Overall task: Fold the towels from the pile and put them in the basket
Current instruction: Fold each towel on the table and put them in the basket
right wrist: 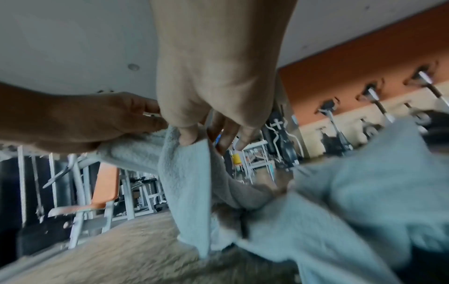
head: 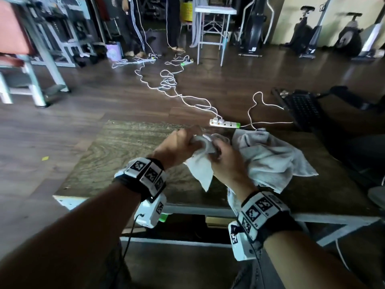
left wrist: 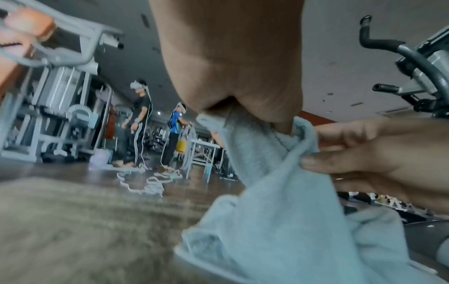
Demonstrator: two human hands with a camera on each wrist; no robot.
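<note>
Both hands are raised together above the middle of the worktop (head: pixel 116 147). Left hand (head: pixel 177 147) grips the top edge of a pale towel (head: pixel 201 170), fingers curled round it. Right hand (head: pixel 226 157) pinches the same edge alongside. The towel hangs down; its remainder lies bunched toward the worktop's right edge.

One head view from above, two wrist views from below

The head camera looks forward and down over the table (head: pixel 129 142); both wrist cameras sit close under the hands, facing outward, and all three share the held towel (head: pixel 201 170).
</note>
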